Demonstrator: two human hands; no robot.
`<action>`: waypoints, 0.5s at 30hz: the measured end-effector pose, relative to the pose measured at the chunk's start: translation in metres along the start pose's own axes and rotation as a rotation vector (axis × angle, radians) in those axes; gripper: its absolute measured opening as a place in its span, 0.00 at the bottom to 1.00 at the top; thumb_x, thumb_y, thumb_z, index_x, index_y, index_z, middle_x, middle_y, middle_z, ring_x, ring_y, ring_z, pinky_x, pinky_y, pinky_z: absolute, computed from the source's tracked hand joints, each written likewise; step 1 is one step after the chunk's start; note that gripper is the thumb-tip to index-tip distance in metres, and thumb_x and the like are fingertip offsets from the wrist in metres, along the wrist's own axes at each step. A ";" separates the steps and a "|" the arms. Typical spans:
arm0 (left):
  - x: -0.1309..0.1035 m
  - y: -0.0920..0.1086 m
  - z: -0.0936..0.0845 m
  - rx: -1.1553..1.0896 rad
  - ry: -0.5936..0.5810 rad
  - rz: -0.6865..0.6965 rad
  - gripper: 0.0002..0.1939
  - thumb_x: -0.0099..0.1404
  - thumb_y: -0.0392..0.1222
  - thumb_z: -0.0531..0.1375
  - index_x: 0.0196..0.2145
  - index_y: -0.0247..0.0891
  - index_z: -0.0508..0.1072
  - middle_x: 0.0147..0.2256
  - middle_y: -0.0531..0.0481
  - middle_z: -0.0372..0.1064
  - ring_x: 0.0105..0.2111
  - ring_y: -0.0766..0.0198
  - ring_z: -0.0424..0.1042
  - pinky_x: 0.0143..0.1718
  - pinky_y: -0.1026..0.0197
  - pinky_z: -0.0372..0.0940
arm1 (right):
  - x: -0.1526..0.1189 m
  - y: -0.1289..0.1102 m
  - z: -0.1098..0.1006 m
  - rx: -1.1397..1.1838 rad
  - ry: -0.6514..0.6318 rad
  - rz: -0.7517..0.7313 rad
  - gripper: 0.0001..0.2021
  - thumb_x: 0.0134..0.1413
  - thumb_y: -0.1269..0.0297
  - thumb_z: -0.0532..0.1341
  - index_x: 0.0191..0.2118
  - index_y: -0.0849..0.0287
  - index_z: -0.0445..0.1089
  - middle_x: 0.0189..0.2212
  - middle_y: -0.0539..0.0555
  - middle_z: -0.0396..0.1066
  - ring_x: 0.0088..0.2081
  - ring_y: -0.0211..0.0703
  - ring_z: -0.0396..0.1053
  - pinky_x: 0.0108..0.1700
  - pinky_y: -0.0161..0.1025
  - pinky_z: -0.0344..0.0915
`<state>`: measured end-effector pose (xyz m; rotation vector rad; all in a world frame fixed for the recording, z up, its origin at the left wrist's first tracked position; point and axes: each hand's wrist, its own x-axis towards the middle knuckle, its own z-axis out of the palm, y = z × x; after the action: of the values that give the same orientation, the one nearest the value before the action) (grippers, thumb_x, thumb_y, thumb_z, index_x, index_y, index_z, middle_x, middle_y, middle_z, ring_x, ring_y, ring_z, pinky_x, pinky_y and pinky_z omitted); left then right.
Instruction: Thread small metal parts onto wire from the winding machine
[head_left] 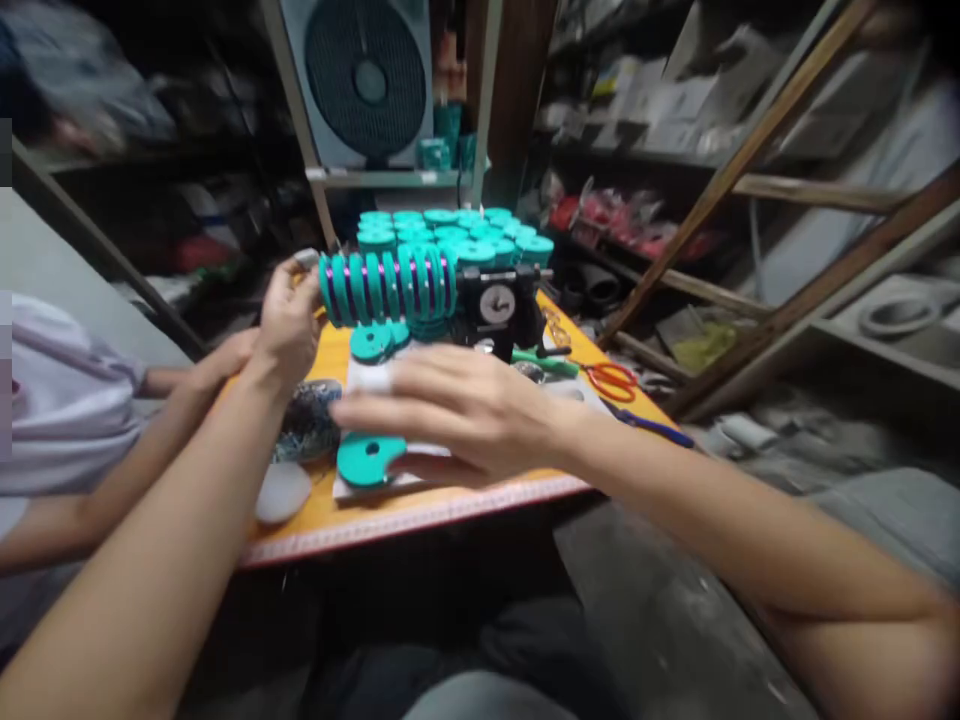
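Note:
A row of turquoise spools (386,287) with purple gaps lies sideways, its right end against a black machine (495,305) with a round dial. At the row's left end is my left hand (289,315), fingers curled closed around that end; the exact grip is partly hidden. My right hand (465,410), smeared by motion, is in front of the machine with its fingers stretched out and nothing seen in them. A white band wraps one of its fingers. Below its fingers, a loose turquoise disc (369,460) lies on a pale board, its right edge covered by the thumb.
Many turquoise spools (450,235) stand grouped behind the machine on the orange table (330,500). Red-handled scissors (611,380) and blue-handled pliers (652,428) lie right. A white round piece (283,492) sits front left. Another person's arm (187,400) reaches in from the left.

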<state>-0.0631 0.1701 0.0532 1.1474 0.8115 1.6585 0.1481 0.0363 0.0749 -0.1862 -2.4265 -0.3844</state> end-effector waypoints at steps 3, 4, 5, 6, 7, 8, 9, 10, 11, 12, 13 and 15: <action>0.005 -0.005 0.000 -0.053 -0.062 0.060 0.05 0.71 0.34 0.58 0.43 0.41 0.70 0.35 0.58 0.71 0.41 0.70 0.70 0.53 0.62 0.63 | -0.084 -0.080 0.014 0.108 0.003 0.012 0.11 0.66 0.69 0.56 0.49 0.61 0.73 0.38 0.54 0.78 0.37 0.40 0.76 0.43 0.34 0.74; 0.006 -0.006 -0.001 -0.068 -0.089 0.075 0.05 0.71 0.33 0.57 0.41 0.41 0.70 0.35 0.58 0.72 0.42 0.70 0.70 0.54 0.62 0.63 | -0.113 -0.110 0.023 0.139 0.009 0.109 0.12 0.67 0.67 0.55 0.51 0.60 0.72 0.37 0.53 0.78 0.36 0.39 0.76 0.42 0.33 0.74; 0.007 -0.006 -0.001 -0.077 -0.119 0.087 0.05 0.71 0.33 0.57 0.41 0.41 0.69 0.35 0.58 0.72 0.42 0.69 0.70 0.55 0.61 0.63 | -0.142 -0.140 0.033 0.212 0.048 0.388 0.14 0.66 0.66 0.55 0.54 0.53 0.69 0.40 0.50 0.77 0.40 0.36 0.75 0.45 0.31 0.73; 0.006 -0.006 -0.002 -0.080 -0.149 0.098 0.05 0.71 0.33 0.57 0.41 0.41 0.69 0.36 0.58 0.73 0.43 0.69 0.70 0.56 0.59 0.63 | -0.169 -0.170 0.044 0.195 0.035 0.574 0.17 0.65 0.67 0.54 0.57 0.50 0.66 0.42 0.50 0.75 0.44 0.38 0.75 0.47 0.34 0.74; 0.006 -0.005 -0.002 -0.079 -0.173 0.109 0.05 0.71 0.32 0.57 0.41 0.41 0.69 0.38 0.58 0.74 0.44 0.68 0.70 0.57 0.58 0.63 | -0.193 -0.198 0.055 0.158 0.006 0.739 0.20 0.63 0.70 0.55 0.59 0.53 0.64 0.46 0.56 0.74 0.49 0.44 0.73 0.50 0.42 0.74; 0.005 -0.005 -0.002 -0.074 -0.190 0.115 0.05 0.70 0.33 0.58 0.41 0.41 0.69 0.38 0.59 0.74 0.45 0.68 0.70 0.59 0.57 0.62 | -0.214 -0.223 0.065 0.112 -0.028 0.897 0.22 0.62 0.71 0.56 0.61 0.56 0.63 0.51 0.62 0.70 0.54 0.50 0.70 0.52 0.49 0.72; 0.005 -0.004 -0.003 -0.068 -0.203 0.119 0.05 0.70 0.33 0.58 0.41 0.41 0.69 0.38 0.59 0.74 0.46 0.68 0.70 0.60 0.57 0.61 | -0.232 -0.244 0.074 0.065 -0.060 1.034 0.23 0.62 0.69 0.58 0.63 0.57 0.62 0.56 0.66 0.66 0.57 0.56 0.66 0.51 0.54 0.72; 0.004 -0.004 -0.003 -0.062 -0.215 0.123 0.05 0.70 0.33 0.59 0.41 0.41 0.69 0.38 0.59 0.75 0.47 0.68 0.69 0.61 0.56 0.60 | -0.246 -0.262 0.083 0.028 -0.084 1.140 0.26 0.62 0.66 0.60 0.64 0.55 0.60 0.57 0.67 0.64 0.57 0.58 0.66 0.49 0.54 0.74; 0.003 -0.003 -0.004 -0.053 -0.222 0.124 0.05 0.69 0.33 0.59 0.42 0.41 0.69 0.38 0.59 0.75 0.47 0.67 0.69 0.62 0.56 0.59 | -0.258 -0.275 0.090 -0.001 -0.108 1.237 0.27 0.62 0.65 0.60 0.66 0.54 0.57 0.57 0.67 0.63 0.56 0.58 0.67 0.47 0.53 0.75; 0.002 -0.003 -0.004 -0.042 -0.230 0.119 0.05 0.69 0.34 0.60 0.42 0.41 0.69 0.37 0.59 0.75 0.48 0.67 0.69 0.62 0.55 0.59 | -0.267 -0.285 0.096 -0.020 -0.130 1.313 0.28 0.63 0.64 0.59 0.67 0.52 0.57 0.58 0.66 0.63 0.56 0.57 0.68 0.47 0.53 0.75; 0.001 -0.002 -0.005 -0.025 -0.242 0.112 0.06 0.69 0.35 0.60 0.44 0.40 0.68 0.38 0.60 0.75 0.48 0.66 0.68 0.63 0.53 0.58 | -0.274 -0.292 0.101 -0.031 -0.151 1.370 0.27 0.63 0.63 0.59 0.66 0.50 0.58 0.57 0.64 0.63 0.55 0.56 0.68 0.47 0.52 0.75; 0.000 -0.001 -0.005 0.009 -0.256 0.098 0.09 0.70 0.39 0.61 0.46 0.40 0.67 0.41 0.60 0.75 0.50 0.66 0.66 0.64 0.50 0.56 | -0.284 -0.296 0.109 -0.033 -0.182 1.438 0.22 0.65 0.64 0.56 0.63 0.47 0.63 0.54 0.60 0.66 0.54 0.53 0.70 0.50 0.50 0.74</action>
<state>-0.0675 0.1698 0.0506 1.3910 0.6090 1.5468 0.2330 -0.2188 -0.2532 -1.8388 -1.8183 0.2704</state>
